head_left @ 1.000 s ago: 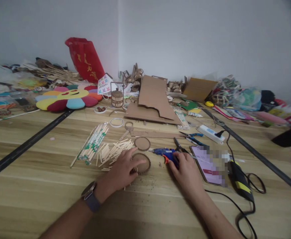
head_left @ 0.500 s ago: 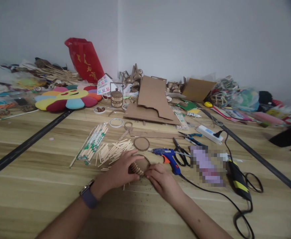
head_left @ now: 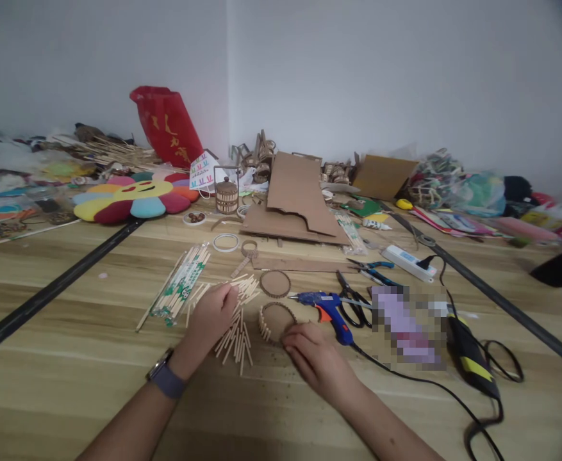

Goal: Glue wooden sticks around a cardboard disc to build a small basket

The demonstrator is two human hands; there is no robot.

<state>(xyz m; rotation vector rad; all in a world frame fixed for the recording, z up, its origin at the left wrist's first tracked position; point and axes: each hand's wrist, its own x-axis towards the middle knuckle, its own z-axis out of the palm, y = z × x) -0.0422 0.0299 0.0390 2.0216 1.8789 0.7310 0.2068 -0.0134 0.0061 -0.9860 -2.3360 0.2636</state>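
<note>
My right hand (head_left: 320,360) grips the near right edge of a small round cardboard piece (head_left: 279,320). Short wooden sticks stand upright along that piece's left rim. Over a loose pile of cut wooden sticks (head_left: 235,342) is my left hand (head_left: 212,319), its fingers curled together; whatever they hold is hidden. Just behind the round piece lies a second cardboard disc (head_left: 275,283) with a dark beaded-looking rim. A blue hot glue gun (head_left: 326,308) rests to the right, its nozzle pointing left toward the discs.
Black scissors (head_left: 352,304), pliers (head_left: 374,272) and a power strip (head_left: 409,262) lie on the right, with the glue gun's cable running forward. Bagged sticks (head_left: 181,282) are at left. Cardboard sheets (head_left: 296,192), a small lidded stick basket (head_left: 226,197) and a flower cushion (head_left: 136,197) stand behind.
My left hand has let go of the round cardboard piece and moved left over the stick pile, its fingers now curled. My right hand keeps its grip on the rim.
</note>
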